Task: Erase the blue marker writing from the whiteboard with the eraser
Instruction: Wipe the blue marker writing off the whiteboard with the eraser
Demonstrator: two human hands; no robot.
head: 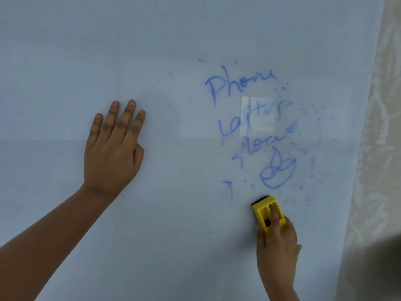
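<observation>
The whiteboard (pixel 152 51) fills most of the view. Blue marker writing (pixel 249 118) sits right of centre: three scrawled words stacked, a small leaf-like drawing (pixel 278 172) below them, and scattered blue specks and smears around. My right hand (pixel 277 244) grips a yellow eraser (pixel 263 208) with a black felt pad, pressed on the board just below the drawing. My left hand (pixel 112 146) lies flat on the board to the left, fingers spread, holding nothing.
A pale patterned curtain or wallpaper (pixel 377 148) borders the board's right edge. A bright rectangular reflection (pixel 258 116) overlaps the middle word. A dark blurred shape (pixel 382 268) intrudes at the bottom right corner.
</observation>
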